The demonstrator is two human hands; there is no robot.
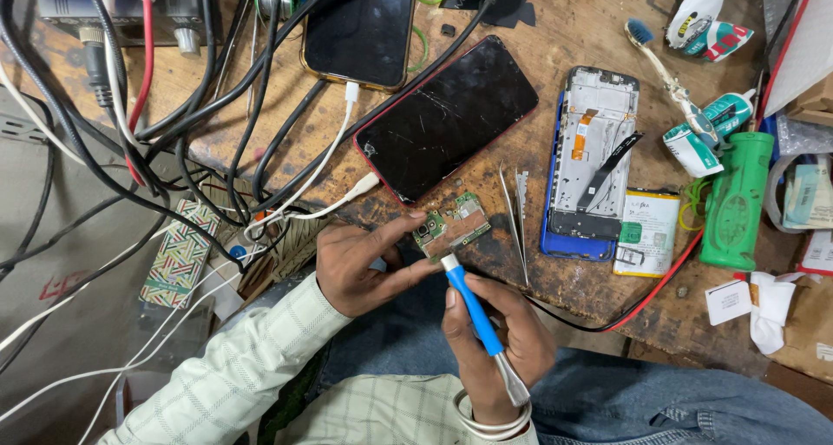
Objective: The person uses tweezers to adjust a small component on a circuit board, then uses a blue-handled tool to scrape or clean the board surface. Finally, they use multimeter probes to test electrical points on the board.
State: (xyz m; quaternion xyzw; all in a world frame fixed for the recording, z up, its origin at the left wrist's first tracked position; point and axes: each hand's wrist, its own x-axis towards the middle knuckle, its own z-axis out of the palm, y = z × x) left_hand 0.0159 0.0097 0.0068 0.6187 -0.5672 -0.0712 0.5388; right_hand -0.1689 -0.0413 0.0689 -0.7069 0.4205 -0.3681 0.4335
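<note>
My left hand [354, 263] pinches a small green circuit board [453, 223] at its left end, holding it over the near edge of the wooden bench [564, 20]. My right hand [503, 341] grips a blue-handled tool [473, 310] like a pen, its white tip touching the board's lower edge. A cracked black phone screen [447, 115] lies just behind the board. Metal tweezers [516, 215] rest to the board's right.
An opened phone frame [594, 163] with a flat battery [649, 232] beside it lies at right, then a green bottle [736, 202] and a toothbrush [668, 72]. Another phone [363, 29] is on charge at the back. Tangled cables [173, 124] cover the left side.
</note>
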